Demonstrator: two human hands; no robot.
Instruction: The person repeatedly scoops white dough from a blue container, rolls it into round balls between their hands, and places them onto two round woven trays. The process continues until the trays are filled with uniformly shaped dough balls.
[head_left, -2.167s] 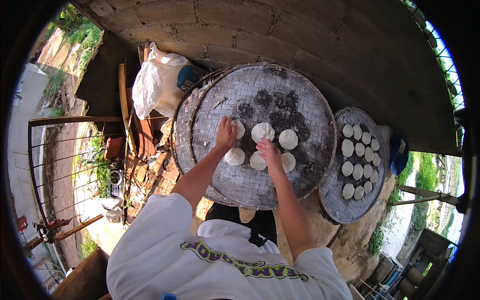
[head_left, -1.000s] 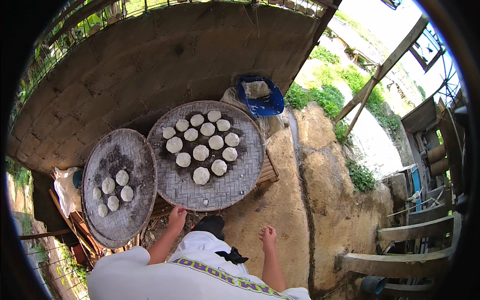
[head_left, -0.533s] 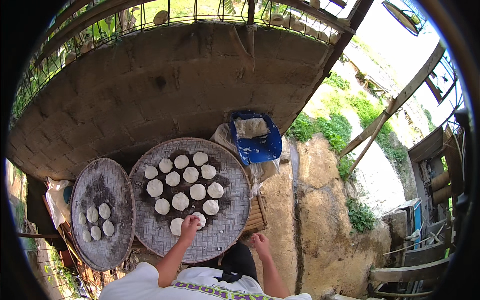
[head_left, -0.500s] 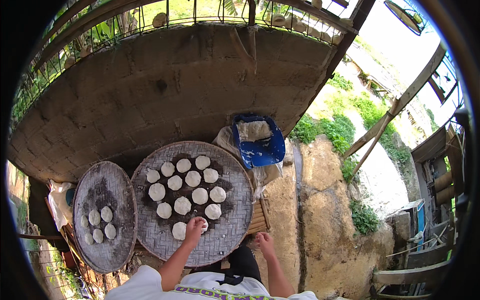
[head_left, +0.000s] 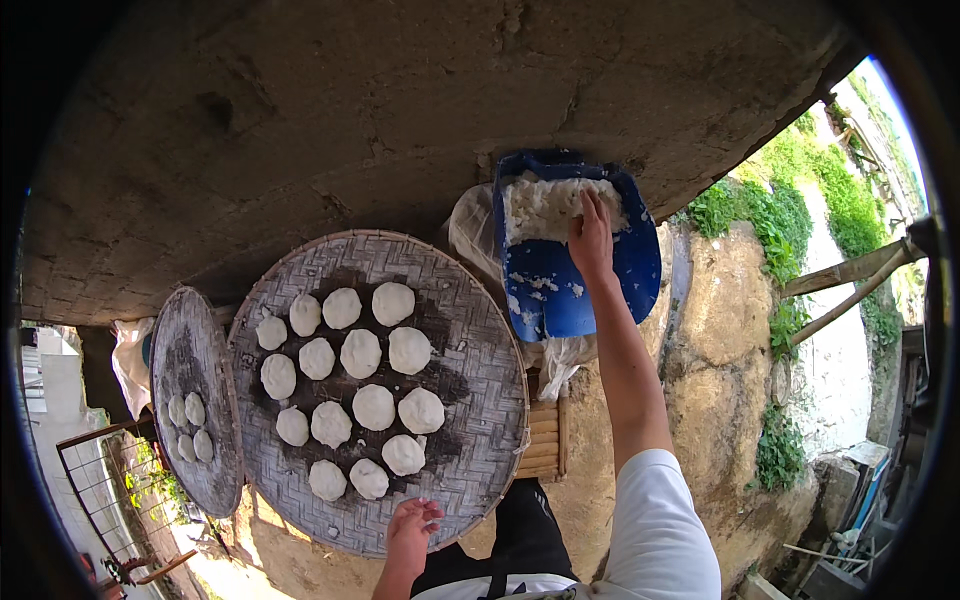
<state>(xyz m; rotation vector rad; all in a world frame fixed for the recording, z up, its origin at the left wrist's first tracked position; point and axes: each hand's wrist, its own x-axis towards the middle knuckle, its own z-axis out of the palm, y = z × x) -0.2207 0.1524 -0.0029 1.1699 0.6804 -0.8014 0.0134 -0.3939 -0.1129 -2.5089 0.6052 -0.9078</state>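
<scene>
My right hand [head_left: 592,232] reaches into a blue scoop-shaped plastic container [head_left: 560,312]. Its stretched fingers touch the crumbly white dough-like mass [head_left: 540,208] at the far end. My left hand [head_left: 412,528] hovers over the near edge of a large round woven tray [head_left: 462,478]. Its fingers are loosely curled and apart, with white bits on them and nothing held. Several white, flattened dough-like balls [head_left: 374,407] lie in rough rows on the tray, the nearest a little beyond my left hand.
A smaller woven tray [head_left: 190,345] on the left, tilted in view, holds several smaller white balls [head_left: 195,410]. A block wall [head_left: 330,130] rises behind the trays. Clear plastic [head_left: 474,232] lies under the blue container. Bamboo slats [head_left: 540,440] show beside the large tray.
My right hand has moved from near my body forward into the blue container. My left hand has left a white ball on the large tray and drawn back. The view has shifted.
</scene>
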